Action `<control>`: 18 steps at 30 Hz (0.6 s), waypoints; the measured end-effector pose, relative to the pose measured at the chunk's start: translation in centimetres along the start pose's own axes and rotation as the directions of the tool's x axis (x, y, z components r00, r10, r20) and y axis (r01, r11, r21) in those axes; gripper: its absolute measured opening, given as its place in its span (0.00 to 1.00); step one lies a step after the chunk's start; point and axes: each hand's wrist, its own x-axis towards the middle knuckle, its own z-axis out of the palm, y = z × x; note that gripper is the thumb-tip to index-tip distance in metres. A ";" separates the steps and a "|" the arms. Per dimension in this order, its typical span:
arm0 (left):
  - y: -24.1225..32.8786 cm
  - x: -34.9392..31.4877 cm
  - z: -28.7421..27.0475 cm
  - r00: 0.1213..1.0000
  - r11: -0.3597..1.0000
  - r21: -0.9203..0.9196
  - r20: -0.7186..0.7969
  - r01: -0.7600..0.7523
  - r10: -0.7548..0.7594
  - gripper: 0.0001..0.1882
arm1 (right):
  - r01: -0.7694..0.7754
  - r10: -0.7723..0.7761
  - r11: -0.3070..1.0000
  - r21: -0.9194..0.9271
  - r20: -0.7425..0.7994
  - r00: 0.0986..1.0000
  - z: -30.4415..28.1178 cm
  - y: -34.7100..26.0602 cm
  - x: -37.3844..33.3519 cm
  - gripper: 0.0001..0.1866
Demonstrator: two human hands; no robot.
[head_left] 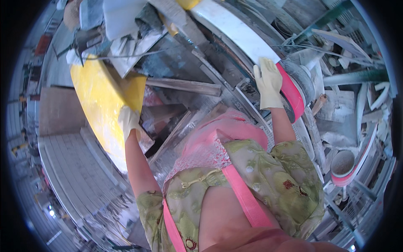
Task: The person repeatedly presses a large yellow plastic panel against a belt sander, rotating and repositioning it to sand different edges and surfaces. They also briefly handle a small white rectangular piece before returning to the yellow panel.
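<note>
My left hand (129,120), in a cream rubber glove, is at the right edge of a long curved yellow sheet (93,92) smeared with white. Its fingers look curled over that edge, with the tips hidden. On the right, my right hand (268,83), gloved alike, lies flat with its fingers stretched out. It touches the near end of a white, faintly veined strip (235,28) that looks like stone or tile. Just beyond that end, a pinkish-red band (292,93) curves round a grey roller (303,80).
Wooden boards (184,85) and metal rails lie between my arms. Broken slabs and offcuts (336,107) are heaped on the right, near a round grey cup-shaped container (343,163). A brown board (61,110) stands at left above grey slats (84,161). A cable (138,55) crosses the far left.
</note>
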 end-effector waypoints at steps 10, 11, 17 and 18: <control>-1.0 0.8 1.3 1.000 0.998 0.065 0.020 -0.011 0.010 0.24 | -0.031 0.036 0.996 0.085 -0.052 0.998 -0.9 0.0 -0.5 0.10; -1.1 0.9 1.5 0.999 0.996 0.084 0.013 -0.030 0.029 0.24 | -0.033 0.038 0.996 0.082 -0.053 0.998 -0.8 0.0 -0.5 0.10; -1.4 1.5 2.3 0.999 0.995 0.096 0.029 -0.020 0.018 0.21 | -0.064 0.073 0.994 0.091 -0.093 0.993 -0.6 0.3 -0.9 0.10; -1.5 1.6 2.4 0.999 0.995 0.096 0.018 -0.036 0.035 0.22 | -0.070 0.079 0.993 0.094 -0.096 0.992 -0.6 0.4 -0.9 0.10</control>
